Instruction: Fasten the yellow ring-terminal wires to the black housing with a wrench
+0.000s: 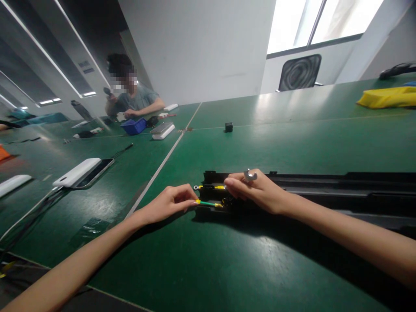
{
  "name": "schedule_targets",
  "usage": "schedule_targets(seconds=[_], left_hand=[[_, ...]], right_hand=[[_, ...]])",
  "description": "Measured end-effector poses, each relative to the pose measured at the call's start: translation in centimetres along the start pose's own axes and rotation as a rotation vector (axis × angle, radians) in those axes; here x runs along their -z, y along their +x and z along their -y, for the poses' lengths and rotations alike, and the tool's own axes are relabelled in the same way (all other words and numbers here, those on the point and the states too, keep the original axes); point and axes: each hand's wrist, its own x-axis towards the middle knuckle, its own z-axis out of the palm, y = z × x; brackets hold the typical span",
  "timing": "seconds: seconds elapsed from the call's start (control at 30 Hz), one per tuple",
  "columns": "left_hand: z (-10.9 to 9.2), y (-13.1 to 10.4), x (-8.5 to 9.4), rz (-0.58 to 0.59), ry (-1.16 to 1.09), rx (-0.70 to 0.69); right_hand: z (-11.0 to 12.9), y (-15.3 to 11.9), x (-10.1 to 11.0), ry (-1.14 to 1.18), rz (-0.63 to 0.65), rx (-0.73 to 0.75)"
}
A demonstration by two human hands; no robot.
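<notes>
A long black channel-shaped part point(325, 184) lies across the green table, its left end under my hands. My left hand point(173, 200) pinches the yellow end of a short green wire point(208, 203) just off that end. Behind it, a yellow-sleeved wire point(211, 187) with a ring terminal at its tip points left over the part. My right hand point(248, 188), with a silver ring on one finger, has its fingers pressed together at the inner end of the yellow sleeve. What lies beneath those fingers is partly hidden.
A small black cube point(229, 127) stands farther back. To the left lie a phone point(94, 173), a white device point(78, 171) and cables. A person point(136, 97) sits across the table near a blue bin point(134, 126). Yellow cloth point(386, 98) lies at the far right.
</notes>
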Motion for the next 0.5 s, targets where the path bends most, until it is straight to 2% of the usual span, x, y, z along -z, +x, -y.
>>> schedule_targets(seconds=[0.5], left_hand=[[-0.22,-0.11,-0.04,-0.009,0.014,0.014]], right_hand=[[0.08,-0.1,-0.01,0.004,0.002,0.001]])
